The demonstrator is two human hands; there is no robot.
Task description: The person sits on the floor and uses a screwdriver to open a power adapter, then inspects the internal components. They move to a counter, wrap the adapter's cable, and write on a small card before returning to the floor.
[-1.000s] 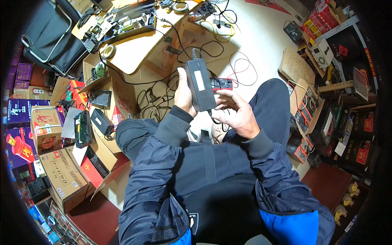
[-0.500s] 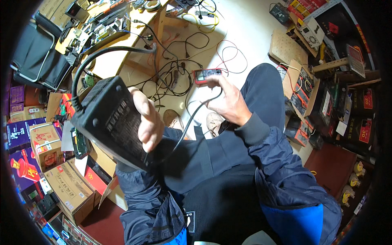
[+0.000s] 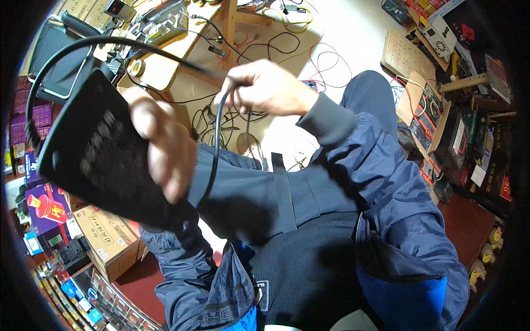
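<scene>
Black adapter (image 3: 102, 157) raised close at left, left hand (image 3: 160, 146) clamped on it. Right hand (image 3: 265, 88) pinches cable (image 3: 212, 149). Best keep cable slack, avoid kink at exit.

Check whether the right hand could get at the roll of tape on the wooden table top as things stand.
Probably not right away. The right hand is closed on the black cable of the flat black power brick held by the left hand. The roll of tape lies beyond the brick, across the body.
</scene>
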